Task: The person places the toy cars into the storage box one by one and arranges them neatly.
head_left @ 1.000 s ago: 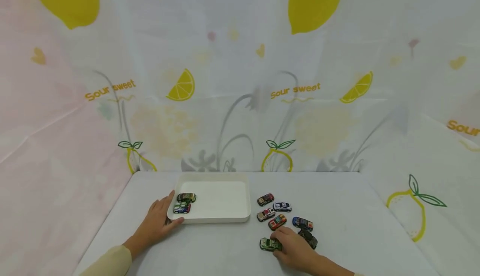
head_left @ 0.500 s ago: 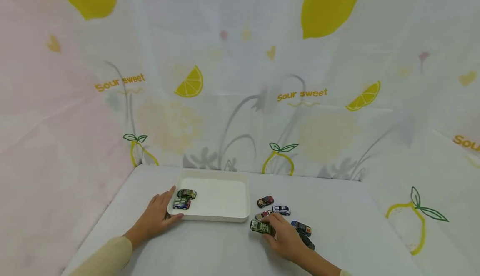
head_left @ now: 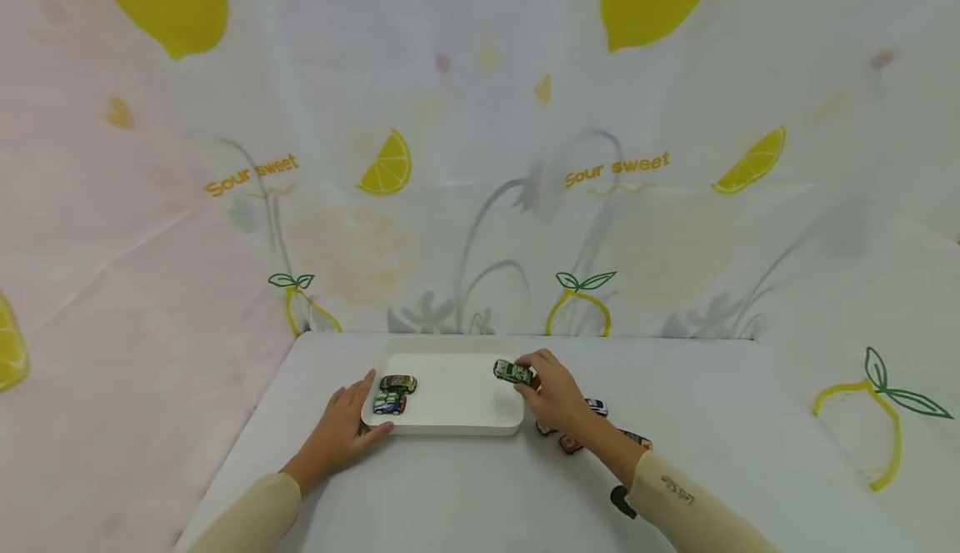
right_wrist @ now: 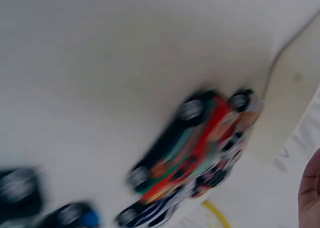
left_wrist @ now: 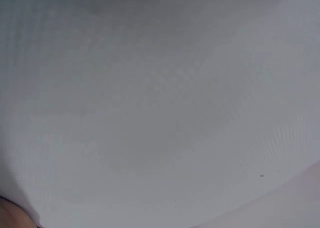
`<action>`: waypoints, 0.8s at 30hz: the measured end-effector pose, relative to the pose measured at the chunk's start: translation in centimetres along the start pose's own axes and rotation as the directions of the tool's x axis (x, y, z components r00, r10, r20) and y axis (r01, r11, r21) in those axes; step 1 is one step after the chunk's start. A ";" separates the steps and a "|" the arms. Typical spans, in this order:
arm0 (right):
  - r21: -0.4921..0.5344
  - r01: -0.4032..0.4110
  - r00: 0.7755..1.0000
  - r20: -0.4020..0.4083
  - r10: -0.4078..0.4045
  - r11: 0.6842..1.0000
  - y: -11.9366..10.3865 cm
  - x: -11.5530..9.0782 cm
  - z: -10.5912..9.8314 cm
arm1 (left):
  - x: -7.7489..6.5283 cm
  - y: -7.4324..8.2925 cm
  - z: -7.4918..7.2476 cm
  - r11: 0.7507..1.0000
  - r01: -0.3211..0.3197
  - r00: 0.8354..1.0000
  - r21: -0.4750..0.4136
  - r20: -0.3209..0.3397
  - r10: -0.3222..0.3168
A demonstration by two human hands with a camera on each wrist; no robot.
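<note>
My right hand (head_left: 553,394) pinches a green camouflage toy car (head_left: 510,371) by its right end, over the right part of a white tray (head_left: 450,430). My left hand (head_left: 337,432) rests against the tray's left front corner, its fingers along the left side and its thumb at the front. Inside the tray, a dark patterned toy car (head_left: 398,384) stands just behind a green, white and blue one (head_left: 389,404), both at the left. The left wrist view is mostly blurred pale surface, with a bit of skin in a corner.
Right of the tray, partly hidden by my right arm, several toy cars stand on the white table: a white one (head_left: 597,406), a red-orange one (right_wrist: 192,143), a blue one (head_left: 637,439) and a black one (head_left: 622,501). A lemon-print cloth (head_left: 450,228) hangs behind.
My right hand has lifted the green toy car from the table and carried it left and away from me, over the tray. My left hand keeps its place at the tray's corner.
</note>
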State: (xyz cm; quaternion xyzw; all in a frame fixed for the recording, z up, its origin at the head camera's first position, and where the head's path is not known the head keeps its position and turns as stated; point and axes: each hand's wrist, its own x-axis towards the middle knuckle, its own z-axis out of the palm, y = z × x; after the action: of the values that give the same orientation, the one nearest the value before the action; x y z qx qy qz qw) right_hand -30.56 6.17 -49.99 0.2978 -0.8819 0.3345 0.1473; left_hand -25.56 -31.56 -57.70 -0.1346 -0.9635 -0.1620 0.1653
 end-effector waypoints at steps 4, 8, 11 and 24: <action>0.026 0.005 1.000 -0.010 -0.005 1.000 -0.3 1.9 1.4 | 0.7 0.6 0.2 1.000 -0.018 1.000 -0.008 -0.003 0.018; 0.013 0.021 0.999 0.030 -0.021 1.000 -0.9 2.7 3.3 | 0.3 0.4 0.0 1.000 -0.021 1.000 0.018 0.015 0.020; 0.000 0.026 0.998 0.063 -0.026 1.000 -1.6 3.4 4.4 | -0.4 0.0 -0.3 1.000 -0.002 1.000 0.026 0.015 0.001; -0.064 -0.057 0.987 0.148 0.066 0.996 -3.3 7.1 6.9 | -0.2 0.1 -0.2 1.000 0.019 1.000 0.006 0.018 -0.019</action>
State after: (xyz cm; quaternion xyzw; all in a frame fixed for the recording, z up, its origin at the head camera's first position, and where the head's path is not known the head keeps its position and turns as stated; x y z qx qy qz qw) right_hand -34.47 -3.47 -50.15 0.2901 -0.9089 0.2890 0.0788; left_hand -25.29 -31.57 -57.52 -0.1265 -0.9666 -0.1596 0.1555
